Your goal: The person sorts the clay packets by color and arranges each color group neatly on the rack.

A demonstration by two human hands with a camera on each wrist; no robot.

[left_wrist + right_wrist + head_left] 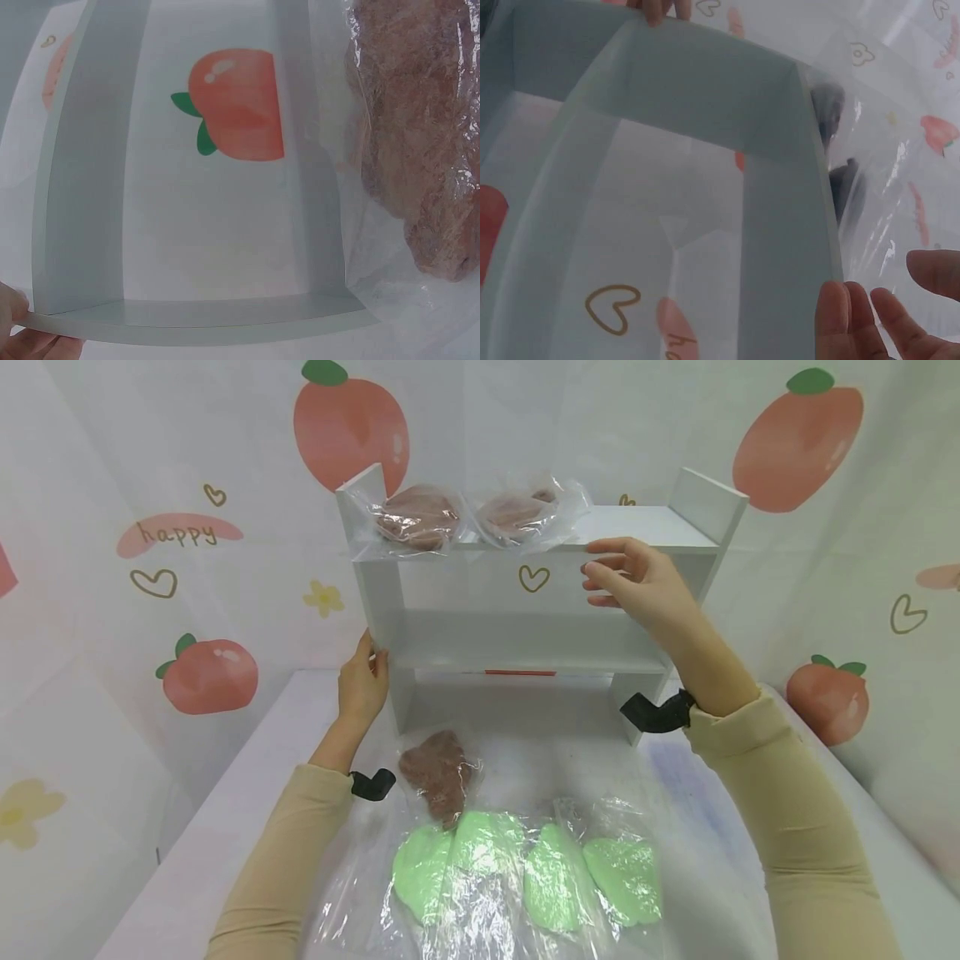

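A white two-tier shelf [525,643] stands at the back of the table. My left hand [363,681] grips its left side panel, with thumb and fingers on either face of the panel edge in the left wrist view. My right hand [633,581] is by the front edge of the top board, fingers loosely bent and apart, holding nothing. On that board sit two clear bags with brown contents, one brown bag [422,518] at the left end and another brown bag [517,517] beside it. The middle board [525,642] is bare.
A third brown bag [438,772] lies on the table before the shelf's left leg. Several clear bags with flat light-green pieces [487,843] lie in a row nearer to me, the leftmost overlapping the brown one. A fruit-printed white backdrop [247,443] hangs behind.
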